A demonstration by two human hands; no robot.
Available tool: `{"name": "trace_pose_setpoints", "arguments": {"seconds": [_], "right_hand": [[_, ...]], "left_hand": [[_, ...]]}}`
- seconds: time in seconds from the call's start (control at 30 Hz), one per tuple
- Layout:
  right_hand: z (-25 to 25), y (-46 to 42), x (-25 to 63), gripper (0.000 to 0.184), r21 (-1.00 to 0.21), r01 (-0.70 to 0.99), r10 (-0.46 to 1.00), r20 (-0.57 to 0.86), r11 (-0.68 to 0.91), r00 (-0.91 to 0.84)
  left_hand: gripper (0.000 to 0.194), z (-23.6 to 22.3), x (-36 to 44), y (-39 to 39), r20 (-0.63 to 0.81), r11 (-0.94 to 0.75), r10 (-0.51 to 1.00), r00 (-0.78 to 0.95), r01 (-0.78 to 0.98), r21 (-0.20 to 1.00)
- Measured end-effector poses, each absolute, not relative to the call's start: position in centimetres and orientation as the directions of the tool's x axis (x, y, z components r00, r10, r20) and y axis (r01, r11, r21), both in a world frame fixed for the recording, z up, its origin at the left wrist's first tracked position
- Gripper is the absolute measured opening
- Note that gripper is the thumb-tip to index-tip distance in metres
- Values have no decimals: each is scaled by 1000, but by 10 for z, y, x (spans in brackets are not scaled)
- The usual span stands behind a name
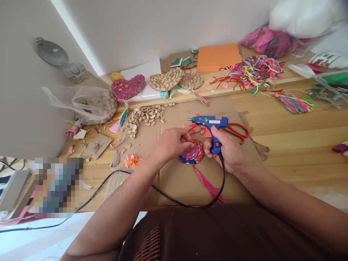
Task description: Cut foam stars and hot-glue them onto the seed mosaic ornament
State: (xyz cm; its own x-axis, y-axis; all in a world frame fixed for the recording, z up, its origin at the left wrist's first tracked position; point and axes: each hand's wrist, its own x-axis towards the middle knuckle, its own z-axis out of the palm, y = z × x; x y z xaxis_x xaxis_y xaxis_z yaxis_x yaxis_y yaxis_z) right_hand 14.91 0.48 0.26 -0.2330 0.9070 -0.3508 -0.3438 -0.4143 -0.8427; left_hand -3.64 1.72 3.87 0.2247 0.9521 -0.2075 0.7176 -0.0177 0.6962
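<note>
From my end, I see the right hand (228, 150) wrapped around the handle of a blue glue gun (209, 121), its nozzle pointing left. The left hand (172, 143) bends over a painted peanut-shell disc (194, 155), thumb and fingers drawn together — I cannot tell whether they pinch anything. The disc lies on the cardboard (174, 177) between both hands, partly covered by the left fingers, its pink tassel (206, 182) trailing toward the person's body. Red scissor handles (247, 131) show beside the gun; I can't make out blades. The black cord (224, 170) passes behind the left forearm — and a pixelated patch masks something farther left.
</note>
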Motion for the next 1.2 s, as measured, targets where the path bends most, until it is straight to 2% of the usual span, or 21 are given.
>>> {"name": "trace_pose_setpoints", "arguments": {"seconds": [0.23,0.43,0.53,0.87,1.2], "right_hand": [[3,5,147,42,-830,-374,908,-351,-415,-228],[5,5,147,43,-838,-365,912,-342,-406,-227],[6,5,147,42,-834,-368,910,-346,-410,-230],[3,5,150,44,-848,-317,902,-368,-425,-225],[7,4,147,38,-855,-306,907,-376,-419,-190]], "left_hand": [[9,34,-33,19,-163,-68,958,237,738,671],[11,40,-40,26,-267,26,916,298,622,783],[13,41,-40,26,-312,54,889,335,601,798],[10,35,-33,20,-304,6,912,275,733,681],[13,39,-27,14,-294,3,925,241,768,640]]}}
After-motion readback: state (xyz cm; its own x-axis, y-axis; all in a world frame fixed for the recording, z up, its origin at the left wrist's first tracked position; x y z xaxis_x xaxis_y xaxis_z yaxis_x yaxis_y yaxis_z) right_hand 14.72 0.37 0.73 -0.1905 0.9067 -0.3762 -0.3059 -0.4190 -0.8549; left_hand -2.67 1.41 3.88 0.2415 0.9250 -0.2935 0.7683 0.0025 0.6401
